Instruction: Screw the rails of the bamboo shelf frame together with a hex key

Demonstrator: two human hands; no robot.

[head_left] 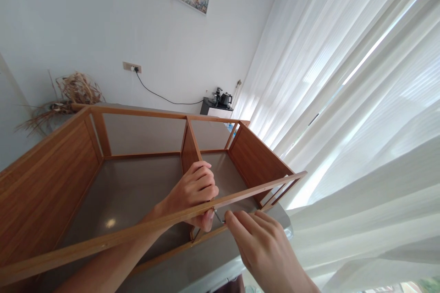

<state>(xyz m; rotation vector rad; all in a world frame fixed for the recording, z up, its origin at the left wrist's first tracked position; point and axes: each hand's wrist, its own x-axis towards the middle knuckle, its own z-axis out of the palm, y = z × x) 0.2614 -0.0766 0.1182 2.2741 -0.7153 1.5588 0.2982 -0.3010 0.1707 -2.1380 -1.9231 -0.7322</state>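
A wooden cabinet frame (144, 113) stands in front of me, with side panels and a wooden divider panel (191, 146) in the middle. My left hand (197, 190) reaches behind the near wooden rail (154, 218) and is closed around the front end of the divider, its thumb showing below the rail. In my closed right hand (259, 242) is a thin bent metal hex key (219, 216). The tip of the key meets the underside of the rail near my left thumb. My right palm hides the rest of the key.
The frame rests on a grey tabletop (137, 192). White curtains (343, 100) hang close along the right. Dried plants (79, 89) lie at the back left. A black kettle (226, 99) stands on a small cabinet (216, 111) behind, its cord running to a wall socket (132, 67).
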